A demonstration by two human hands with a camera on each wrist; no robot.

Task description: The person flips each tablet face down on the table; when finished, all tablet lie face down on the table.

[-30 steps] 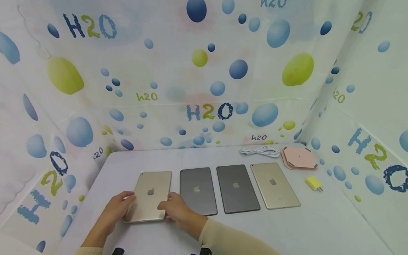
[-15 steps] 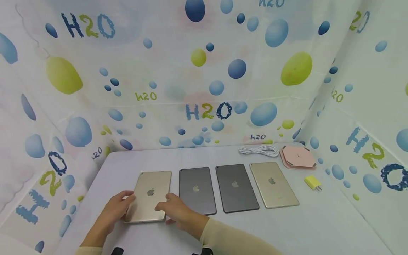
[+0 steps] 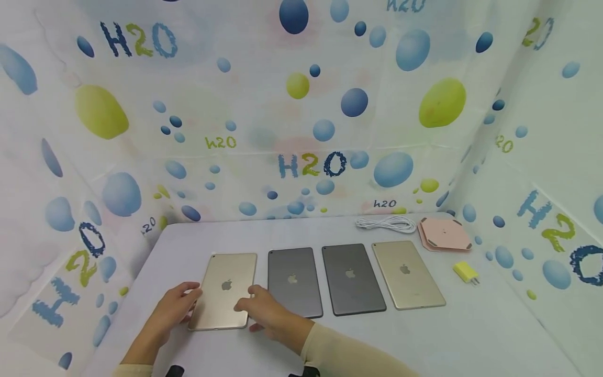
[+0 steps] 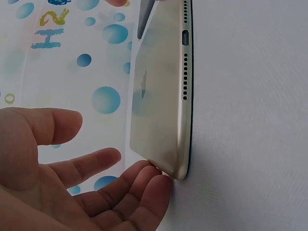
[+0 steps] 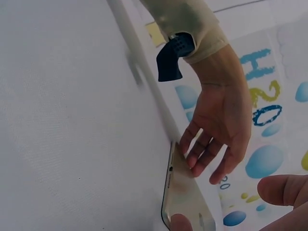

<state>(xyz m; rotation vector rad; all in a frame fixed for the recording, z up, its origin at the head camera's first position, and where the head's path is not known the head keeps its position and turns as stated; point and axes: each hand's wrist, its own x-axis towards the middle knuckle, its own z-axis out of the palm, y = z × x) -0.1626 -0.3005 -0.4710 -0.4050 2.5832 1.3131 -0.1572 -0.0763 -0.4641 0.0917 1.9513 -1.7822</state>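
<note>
A gold tablet lies back-up on the white table, its apple logo showing. My left hand is at its left edge, and in the left wrist view the lower fingertips meet the tablet's corner while the thumb stands apart. My right hand is at the lower right edge, thumb over the back and fingers spread. In the right wrist view, a fingertip of that hand overlaps the tablet and the thumb is off it; contact is unclear. Neither hand grips the tablet.
To the right lie two dark grey tablets and another gold tablet, all in a row. Behind are a coiled white cable and a pink octagonal stand. A yellow charger plug lies at the right.
The head view has shifted slightly. More of the left fingers shows beside the tablet's lower left edge, with the hand slightly looser there. The other items stay in place.
</note>
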